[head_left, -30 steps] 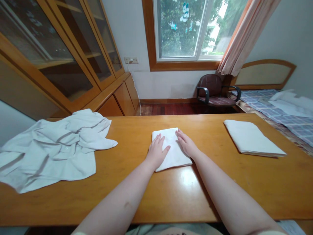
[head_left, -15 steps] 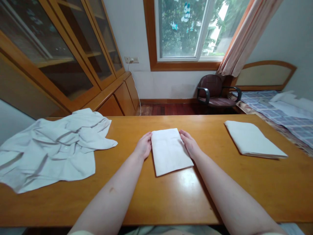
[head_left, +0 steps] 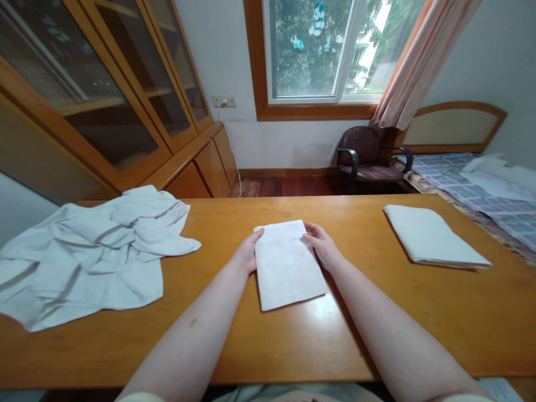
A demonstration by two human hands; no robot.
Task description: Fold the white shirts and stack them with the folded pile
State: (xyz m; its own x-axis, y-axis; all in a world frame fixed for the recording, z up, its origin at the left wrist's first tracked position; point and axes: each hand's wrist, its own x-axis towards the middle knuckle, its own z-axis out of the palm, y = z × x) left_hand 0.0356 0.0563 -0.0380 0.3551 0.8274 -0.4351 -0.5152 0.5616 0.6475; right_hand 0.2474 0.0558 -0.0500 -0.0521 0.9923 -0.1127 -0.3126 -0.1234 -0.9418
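A folded white cloth [head_left: 288, 271] is in front of me at the middle of the wooden table, gripped between both hands. My left hand [head_left: 247, 251] holds its left edge, thumb on top and the other fingers underneath, hidden. Along the upper right edge, my right hand [head_left: 320, 244] closes on the cloth with its thumb on top; some fingertips show beyond the edge. Another folded white cloth [head_left: 435, 237] lies flat at the right of the table. Loose and wrinkled, a white piece of fabric [head_left: 113, 257] spreads over the left side.
The wooden table [head_left: 259, 357] spans the view. Beyond it stand a glass-door cabinet [head_left: 184, 139] at left, a dark red armchair [head_left: 364, 153] below the window [head_left: 310, 56], and a bed [head_left: 456, 173] with a checked cover at right.
The folded cloth has shifted slightly left and toward me, and appears lifted a little. My hands have gone from resting at its sides to gripping its edges, thumbs on top.
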